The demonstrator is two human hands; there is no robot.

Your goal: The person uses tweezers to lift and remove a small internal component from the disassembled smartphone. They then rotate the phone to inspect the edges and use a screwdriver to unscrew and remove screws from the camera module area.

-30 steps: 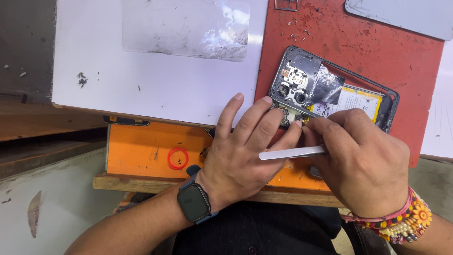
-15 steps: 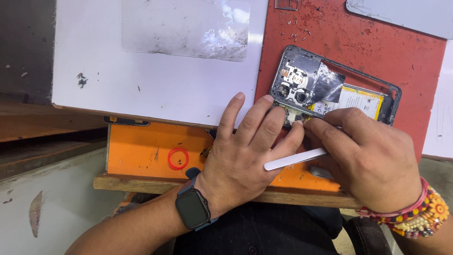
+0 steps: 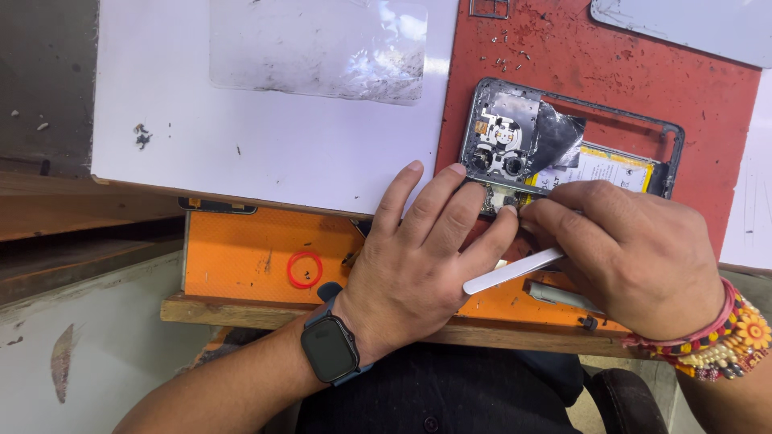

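White pry tool (image 3: 511,271), apparently tip up-right.

A white board (image 3: 265,153) covers the left part of the desk, a scuffed clear plastic sheet (image 3: 318,48) lying at its far edge. Along the desk's near edge sits an orange mat (image 3: 241,253) with a small red ring (image 3: 305,268) on it. The red mat (image 3: 563,56) beside the board is dusted with tiny specks (screws, perhaps; too small to tell). A pale panel (image 3: 691,24) rests at the far right corner.
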